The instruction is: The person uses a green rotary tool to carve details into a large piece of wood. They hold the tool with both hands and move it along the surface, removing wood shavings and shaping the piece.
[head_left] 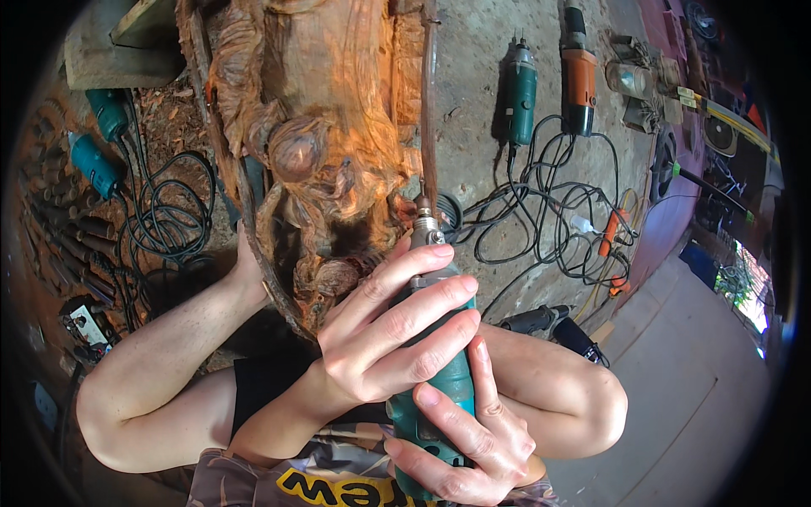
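A green die grinder (435,380) stands nearly upright in the picture, held in both hands. My left hand (401,325) wraps over its upper body near the metal collar. Lower down, my right hand (473,435) is closed around the thicker motor housing. The narrow bit (422,190) points away from me, beside the lower right edge of a reddish-brown wood carving (329,101); whether it touches the wood I cannot tell. Rounded lumps and deep folds cover the carving, which lies between my bent legs. Part of the grinder is hidden under my fingers.
Another green grinder (521,97) and an orange power tool (579,80) lie on the concrete floor, right of the carving. Black cords (541,220) tangle below them. At the left are two teal tools (95,165), coiled cable (173,211) and many carving bits (63,220).
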A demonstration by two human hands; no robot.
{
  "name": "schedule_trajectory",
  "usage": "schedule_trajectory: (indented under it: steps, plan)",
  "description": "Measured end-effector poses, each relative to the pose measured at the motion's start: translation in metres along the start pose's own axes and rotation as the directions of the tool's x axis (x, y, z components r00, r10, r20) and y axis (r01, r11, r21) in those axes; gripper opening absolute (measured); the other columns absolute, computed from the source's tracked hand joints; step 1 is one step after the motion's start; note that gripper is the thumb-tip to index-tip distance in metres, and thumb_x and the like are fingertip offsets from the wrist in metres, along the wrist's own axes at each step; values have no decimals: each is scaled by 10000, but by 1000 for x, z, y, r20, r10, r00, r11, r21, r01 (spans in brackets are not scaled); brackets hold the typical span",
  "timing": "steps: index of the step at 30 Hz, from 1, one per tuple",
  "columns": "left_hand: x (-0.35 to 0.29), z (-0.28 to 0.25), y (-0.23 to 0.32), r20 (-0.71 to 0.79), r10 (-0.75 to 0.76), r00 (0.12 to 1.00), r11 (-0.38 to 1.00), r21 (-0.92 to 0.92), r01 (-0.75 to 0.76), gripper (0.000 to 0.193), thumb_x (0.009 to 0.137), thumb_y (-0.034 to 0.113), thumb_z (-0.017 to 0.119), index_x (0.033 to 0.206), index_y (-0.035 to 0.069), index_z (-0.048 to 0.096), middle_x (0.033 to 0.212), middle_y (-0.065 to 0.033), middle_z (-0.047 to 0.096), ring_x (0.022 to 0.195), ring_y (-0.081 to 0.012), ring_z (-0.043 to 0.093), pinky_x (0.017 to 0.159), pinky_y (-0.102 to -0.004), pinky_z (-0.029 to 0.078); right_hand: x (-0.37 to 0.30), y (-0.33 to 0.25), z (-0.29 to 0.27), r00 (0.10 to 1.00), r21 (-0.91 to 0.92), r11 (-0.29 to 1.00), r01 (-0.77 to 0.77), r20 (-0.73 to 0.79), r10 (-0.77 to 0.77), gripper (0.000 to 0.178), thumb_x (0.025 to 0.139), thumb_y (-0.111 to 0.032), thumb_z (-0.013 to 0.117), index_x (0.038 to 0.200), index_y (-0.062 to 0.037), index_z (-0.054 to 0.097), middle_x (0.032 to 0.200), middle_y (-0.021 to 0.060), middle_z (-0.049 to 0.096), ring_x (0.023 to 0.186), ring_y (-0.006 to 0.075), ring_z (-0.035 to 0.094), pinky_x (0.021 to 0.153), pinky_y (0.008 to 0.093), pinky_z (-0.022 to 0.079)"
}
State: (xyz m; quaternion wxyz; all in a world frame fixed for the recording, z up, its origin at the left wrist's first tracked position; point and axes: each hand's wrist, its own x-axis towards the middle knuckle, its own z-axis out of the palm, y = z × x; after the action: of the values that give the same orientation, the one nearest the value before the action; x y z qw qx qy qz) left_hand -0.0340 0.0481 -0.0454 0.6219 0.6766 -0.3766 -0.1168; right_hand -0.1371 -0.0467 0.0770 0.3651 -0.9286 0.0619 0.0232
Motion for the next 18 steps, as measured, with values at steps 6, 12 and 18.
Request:
schedule_trajectory:
  steps: [6, 12, 18]
  plan:
    - [1, 1, -1, 1, 9, 1000, 1000, 10, -9, 260, 818, 58, 779, 1071, 95, 731, 1215, -94, 720, 1184, -380, 678, 996, -533, 603, -3, 0, -1, 1000, -1, 1000, -18, 23, 18, 336, 722, -189, 872, 1040, -230, 773, 1264, 198, 665, 1027, 545, 704, 1007, 681, 536]
    - [-1, 2, 1, -28, 11, 1000, 1000, 28, -11, 258, 813, 75, 795, 1062, 113, 738, 1201, -78, 728, 1162, -364, 693, 979, -526, 611, -1, 1, -5, 999, 1, 1000, -3, 32, 3, 300, 748, -158, 776, 1045, -192, 765, 1241, 179, 687, 1074, 538, 691, 1019, 630, 553]
    - [-2, 4, 0, -19, 34, 999, 999, 41, -33, 258, 807, 84, 804, 1053, 132, 743, 1194, -61, 731, 1154, -355, 699, 967, -525, 615, 0, 2, -8, 998, 8, 1000, 29, 47, -29, 289, 774, -127, 680, 1051, -154, 756, 1218, 161, 710, 1122, 531, 678, 1032, 578, 569]
